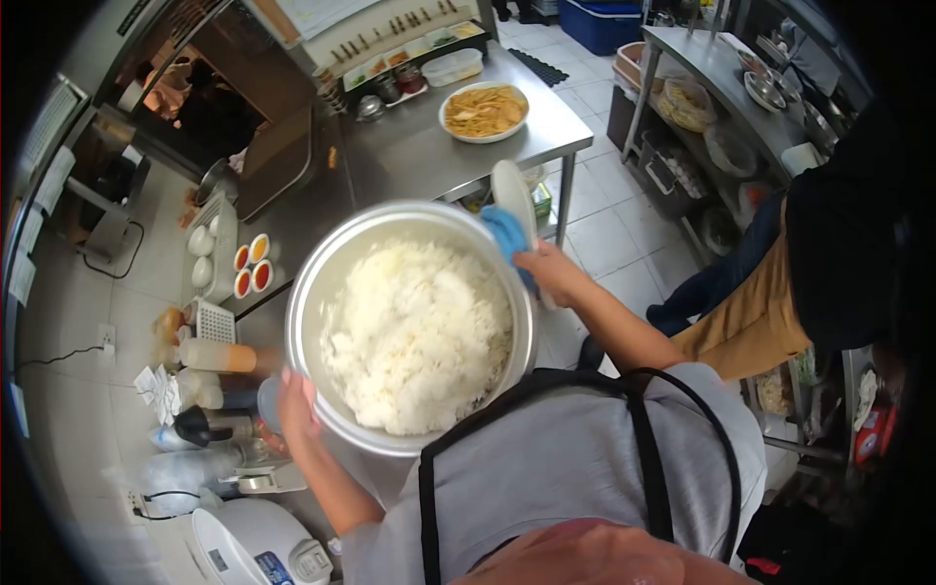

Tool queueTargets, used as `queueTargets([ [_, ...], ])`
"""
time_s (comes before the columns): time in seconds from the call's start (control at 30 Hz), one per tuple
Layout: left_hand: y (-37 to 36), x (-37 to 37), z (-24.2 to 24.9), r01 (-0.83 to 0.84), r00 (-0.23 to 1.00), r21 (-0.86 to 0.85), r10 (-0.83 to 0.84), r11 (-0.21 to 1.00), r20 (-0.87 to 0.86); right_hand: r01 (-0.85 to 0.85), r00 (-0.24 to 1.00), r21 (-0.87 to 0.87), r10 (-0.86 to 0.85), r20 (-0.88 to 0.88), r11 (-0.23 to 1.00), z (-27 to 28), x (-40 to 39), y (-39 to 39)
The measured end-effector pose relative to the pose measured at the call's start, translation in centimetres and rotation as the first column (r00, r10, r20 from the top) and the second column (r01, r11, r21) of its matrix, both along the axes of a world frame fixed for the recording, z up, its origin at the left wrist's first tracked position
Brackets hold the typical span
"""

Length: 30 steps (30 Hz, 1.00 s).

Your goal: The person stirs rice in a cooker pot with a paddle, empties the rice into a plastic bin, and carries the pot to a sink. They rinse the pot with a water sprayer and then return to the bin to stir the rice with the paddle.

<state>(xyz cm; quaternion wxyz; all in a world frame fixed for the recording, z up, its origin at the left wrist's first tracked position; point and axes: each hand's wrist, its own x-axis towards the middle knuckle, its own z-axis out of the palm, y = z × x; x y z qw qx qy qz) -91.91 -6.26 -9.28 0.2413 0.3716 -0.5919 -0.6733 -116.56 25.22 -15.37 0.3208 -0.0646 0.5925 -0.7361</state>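
Observation:
A large silver pot [304, 292] heaped with cooked white rice [419, 331] is held in front of my body, above the counter's edge. My left hand [297, 405] is closed on the pot's near left side; a greyish piece beside it is partly hidden. At the far right side, my right hand [551, 273] is closed around a blue cloth [505, 232] pressed against the pot. A long, flat white thing with a rounded end, like a rice paddle [512, 190], stands up at that same hand. The pot's handles are hidden.
A steel counter [419, 171] carries a bowl of noodles [485, 112], sauce cups [253, 263] and eggs in a tray [202, 242]. Bottles [219, 355] and a white rice cooker [253, 541] stand left. Another person [760, 312] stands close at right, by a steel shelf [726, 73].

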Motion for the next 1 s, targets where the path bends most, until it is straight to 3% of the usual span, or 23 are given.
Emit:
queueTargets([
  [0.1, 5.1, -9.2, 1.5, 0.284, 0.950, 0.020, -0.278, 0.959, -0.141, 0.141, 0.990, 0.026, -0.141, -0.012, 0.990, 2.6, -2.4, 8.1],
  [0.27, 13.9, -23.3, 0.5, 0.490, 0.856, 0.049, -0.469, 0.871, -0.216, 0.448, 0.891, 0.099, -0.435, -0.133, 0.888, 1.0, -9.9, 21.5],
  [0.33, 17.7, -28.0, 0.0, 0.456, 0.886, 0.113, -0.440, 0.883, -0.146, 0.547, 0.825, 0.004, -0.538, -0.172, 0.837, 3.2, -11.6, 25.4],
  [0.4, 21.3, -32.5, -1.0, 0.581, 0.797, 0.122, -0.532, 0.805, -0.287, 0.602, 0.781, -0.043, -0.600, -0.172, 0.797, 4.0, -13.9, 29.1],
  [0.5, 25.2, -38.3, -1.4, 0.679, 0.729, 0.165, -0.630, 0.716, -0.267, 0.705, 0.691, -0.030, -0.696, -0.195, 0.708, 3.6, -17.5, 33.6],
  [0.67, 28.2, -49.0, -2.8, 0.760, 0.643, 0.148, -0.697, 0.633, -0.319, 0.812, 0.562, -0.019, -0.790, -0.242, 0.584, 3.3, -23.2, 36.3],
  [0.73, 29.2, -53.3, -2.2, 0.739, 0.671, 0.186, -0.683, 0.647, -0.289, 0.835, 0.536, -0.005, -0.816, -0.218, 0.550, 2.6, -25.4, 37.0],
  [0.93, 31.8, -65.7, 0.2, 0.847, 0.527, 0.187, -0.738, 0.498, -0.422, 0.899, 0.428, 0.022, -0.866, -0.260, 0.437, 5.7, -33.4, 38.7],
  [1.0, 32.0, -68.8, -0.3, 0.815, 0.577, 0.191, -0.735, 0.547, -0.356, 0.891, 0.448, 0.049, -0.858, -0.253, 0.451, 5.2, -35.8, 39.6],
])
